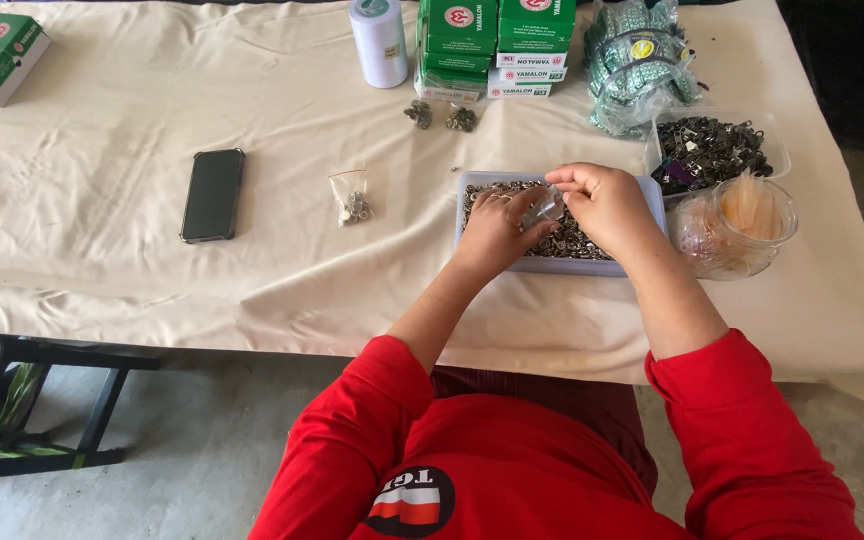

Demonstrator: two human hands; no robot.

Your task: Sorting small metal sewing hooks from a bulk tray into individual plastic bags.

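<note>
A shallow lavender tray (472,182) full of small metal rings lies on the cloth-covered table in front of me. Both my hands hover over it. My left hand (497,232) and my right hand (607,205) together pinch a small clear plastic bag (548,205) held just above the rings. My sleeves are red. What is inside the bag is too small to tell.
A black phone (213,194) and a small filled bag (354,200) lie to the left. Green boxes (492,45), a white roll (379,40) and wrapped green packets (637,60) stand at the back. A clear tub of dark metal parts (714,150) and a round container (742,220) sit to the right.
</note>
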